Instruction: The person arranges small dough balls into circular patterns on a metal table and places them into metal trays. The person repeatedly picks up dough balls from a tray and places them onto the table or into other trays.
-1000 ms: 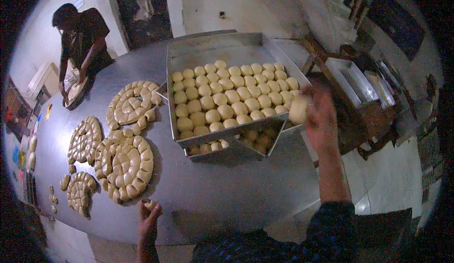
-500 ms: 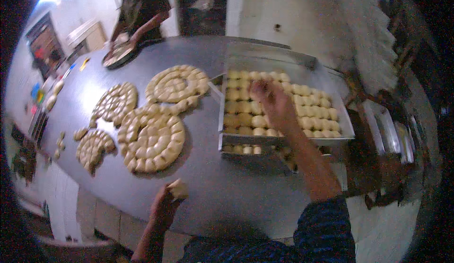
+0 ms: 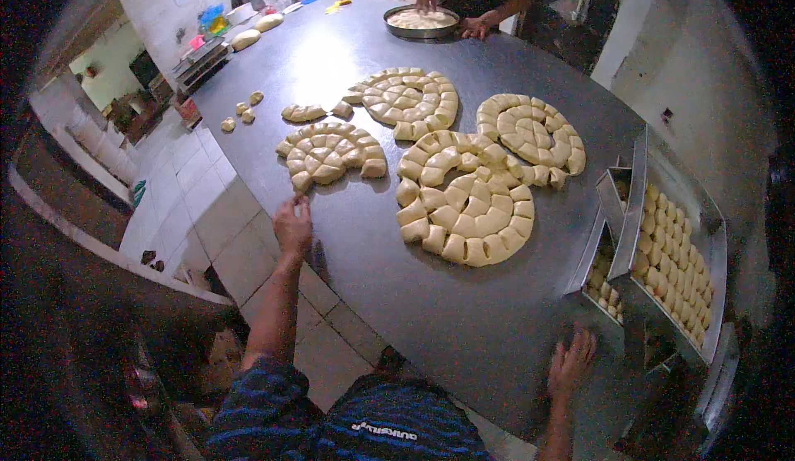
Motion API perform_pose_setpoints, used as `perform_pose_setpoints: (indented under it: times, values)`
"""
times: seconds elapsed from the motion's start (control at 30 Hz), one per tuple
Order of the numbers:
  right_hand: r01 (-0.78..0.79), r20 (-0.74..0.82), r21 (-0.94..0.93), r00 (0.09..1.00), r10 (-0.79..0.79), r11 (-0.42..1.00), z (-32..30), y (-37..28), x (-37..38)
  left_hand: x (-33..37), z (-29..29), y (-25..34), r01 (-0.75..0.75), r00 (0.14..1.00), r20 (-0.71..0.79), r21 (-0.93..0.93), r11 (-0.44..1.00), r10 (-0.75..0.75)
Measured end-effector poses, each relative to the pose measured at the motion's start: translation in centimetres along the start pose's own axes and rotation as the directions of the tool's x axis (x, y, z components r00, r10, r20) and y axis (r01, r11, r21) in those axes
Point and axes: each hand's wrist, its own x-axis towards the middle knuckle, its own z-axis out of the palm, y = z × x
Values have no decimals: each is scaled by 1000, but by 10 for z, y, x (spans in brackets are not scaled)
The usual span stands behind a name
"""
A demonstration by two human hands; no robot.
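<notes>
My left hand (image 3: 292,227) is at the table's near-left edge. Its fingertips are drawn together at the lower tip of a cut dough spiral (image 3: 329,153), closed on the end dough piece (image 3: 300,183). Low on the right, my right hand (image 3: 571,362) rests palm down on the steel table (image 3: 464,328), fingers stretched out and holding nothing. Between the hands and farther off lie other dough coils cut into chunks: a large one (image 3: 476,212), one to its right (image 3: 530,130) and one behind (image 3: 410,96).
A metal tray (image 3: 719,295) of dough balls stands at the right, overlapping a lower tray (image 3: 584,254). Small dough bits (image 3: 246,113) lie far left. Across the table, another person's hands (image 3: 479,27) are at a round pan (image 3: 421,20). Long dough pieces (image 3: 247,39) sit beyond.
The view has swung left. My right hand has left the tray of dough balls for the tabletop. My left hand, which held a dough piece, is now at the left spiral.
</notes>
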Motion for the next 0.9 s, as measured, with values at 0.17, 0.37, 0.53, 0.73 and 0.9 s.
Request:
perform_pose_setpoints:
  times: [0.17, 0.37, 0.53, 0.73, 0.9]
  values:
    - [-14, 173, 240, 984, -29, 971, 4, -57, -39, 77, 28, -34, 137, 986, 44, 341, 930, -161]
    - [-579, -83, 371, 758, 647, 726, -23, -8, 26, 118, 76, -39, -29, 999, 39, 227, 973, 21]
    - [-191, -254, 107, 944, 212, 976, 12, -4, -17, 112, 61, -81, -154, 953, 196, -350, 924, 233]
    - [-672, -32, 288, 705, 708, 682, 3, 62, 9, -11, 21, -1, 316, 622, 718, -595, 739, 312]
    - [-220, -312, 138, 916, 253, 966, 0, 39, -29, -91, -34, 123, 432, 644, 655, -738, 519, 395]
